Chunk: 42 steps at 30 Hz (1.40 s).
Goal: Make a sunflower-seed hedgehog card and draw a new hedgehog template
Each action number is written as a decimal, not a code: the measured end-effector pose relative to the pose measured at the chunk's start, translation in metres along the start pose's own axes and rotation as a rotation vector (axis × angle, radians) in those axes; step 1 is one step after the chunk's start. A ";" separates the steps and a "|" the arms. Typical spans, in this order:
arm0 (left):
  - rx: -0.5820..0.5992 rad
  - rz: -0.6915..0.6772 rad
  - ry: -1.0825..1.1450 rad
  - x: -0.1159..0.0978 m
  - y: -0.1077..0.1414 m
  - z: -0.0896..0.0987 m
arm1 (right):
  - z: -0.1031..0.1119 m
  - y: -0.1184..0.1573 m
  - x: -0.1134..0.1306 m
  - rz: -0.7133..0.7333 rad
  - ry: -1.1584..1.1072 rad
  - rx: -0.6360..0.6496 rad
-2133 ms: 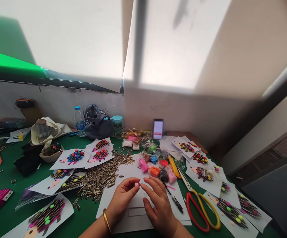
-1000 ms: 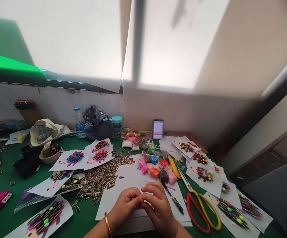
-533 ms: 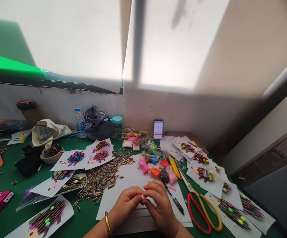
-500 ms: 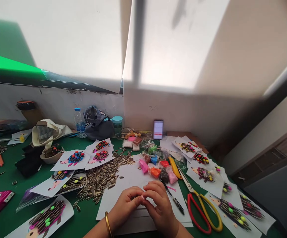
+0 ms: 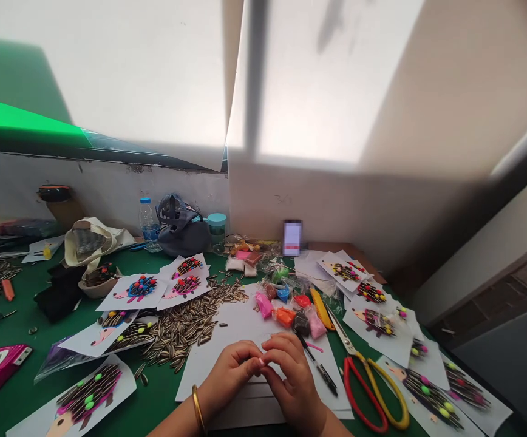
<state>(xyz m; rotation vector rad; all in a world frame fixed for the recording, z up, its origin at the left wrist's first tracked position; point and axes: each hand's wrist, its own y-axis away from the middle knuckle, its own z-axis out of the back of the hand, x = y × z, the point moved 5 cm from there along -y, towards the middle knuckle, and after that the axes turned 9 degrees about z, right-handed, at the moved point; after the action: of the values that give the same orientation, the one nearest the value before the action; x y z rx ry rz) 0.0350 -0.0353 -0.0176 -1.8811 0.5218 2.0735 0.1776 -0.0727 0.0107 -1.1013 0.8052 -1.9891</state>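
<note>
My left hand and my right hand meet fingertip to fingertip over a stack of white paper. Between the pinched fingers shows a tiny bit of pink modelling clay, mostly hidden by the fingertips. A black pen lies beside my right hand, with a thin pink clay strip by it. Small bags of coloured clay sit just beyond my hands. Left of the paper spreads a heap of striped sunflower seeds.
Scissors with red and yellow handles and a yellow cutter lie to the right. Hedgehog pictures covered in seeds flank both sides. A phone leans on the wall; a water bottle and dark bag stand at the back.
The fingers shift very slightly around the pink clay, still pressed together. The whole view has swung a little to the left; nothing on the table has visibly moved.
</note>
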 end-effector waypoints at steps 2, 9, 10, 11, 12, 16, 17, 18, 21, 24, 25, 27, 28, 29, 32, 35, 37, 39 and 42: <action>-0.010 0.027 -0.015 -0.003 0.000 0.000 | 0.001 0.000 -0.002 -0.014 0.011 0.005; -0.060 0.125 0.019 -0.010 -0.002 0.002 | 0.004 0.004 -0.007 -0.070 0.005 0.034; -0.057 0.133 0.015 -0.011 -0.002 0.001 | 0.004 0.005 -0.008 -0.083 -0.003 0.031; -0.052 0.137 0.015 -0.011 -0.002 0.000 | 0.005 0.005 -0.008 -0.093 -0.012 0.026; -0.045 0.139 0.018 -0.012 -0.002 -0.002 | 0.005 0.005 -0.009 -0.098 -0.021 0.020; -0.012 0.161 0.073 -0.011 0.000 -0.008 | 0.007 0.004 -0.008 -0.097 -0.037 -0.001; -0.011 0.169 0.088 -0.010 0.001 -0.009 | 0.007 0.004 -0.007 -0.096 -0.037 -0.002; -0.017 0.173 0.097 -0.010 0.002 -0.009 | 0.008 0.003 -0.007 -0.094 -0.038 -0.004; -0.062 0.156 0.057 -0.010 0.003 -0.007 | 0.008 0.003 -0.005 -0.091 -0.043 -0.007; -0.110 0.124 -0.017 -0.010 0.003 -0.004 | 0.008 0.004 -0.007 -0.102 -0.034 0.002; -0.120 0.117 -0.034 -0.010 0.003 -0.004 | 0.008 0.004 -0.008 -0.107 -0.032 0.007; -0.124 0.106 -0.059 -0.009 0.002 -0.004 | 0.008 0.005 -0.010 -0.119 -0.038 0.016; -0.118 0.101 -0.072 -0.010 0.002 -0.004 | 0.008 0.004 -0.011 -0.125 -0.047 0.020; -0.108 0.095 -0.085 -0.010 0.001 -0.005 | 0.008 0.004 -0.011 -0.132 -0.058 0.023; -0.072 0.049 -0.129 -0.014 0.002 -0.008 | 0.008 0.003 -0.012 -0.156 -0.083 0.016; -0.071 -0.048 -0.195 -0.019 0.005 -0.010 | 0.009 0.003 -0.012 -0.174 -0.070 -0.015; -0.084 -0.097 -0.249 -0.020 0.007 -0.010 | 0.009 0.003 -0.012 -0.171 -0.056 -0.033; -0.092 -0.125 -0.300 -0.019 0.009 -0.010 | 0.008 0.004 -0.012 -0.160 -0.047 -0.047; -0.134 -0.154 -0.367 -0.015 0.010 -0.008 | 0.007 0.005 -0.013 -0.157 -0.044 -0.067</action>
<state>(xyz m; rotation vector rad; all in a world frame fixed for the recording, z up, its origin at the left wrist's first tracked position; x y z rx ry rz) 0.0393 -0.0480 -0.0025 -1.4959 0.1480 2.3194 0.1905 -0.0662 0.0040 -1.2768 0.7881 -2.0720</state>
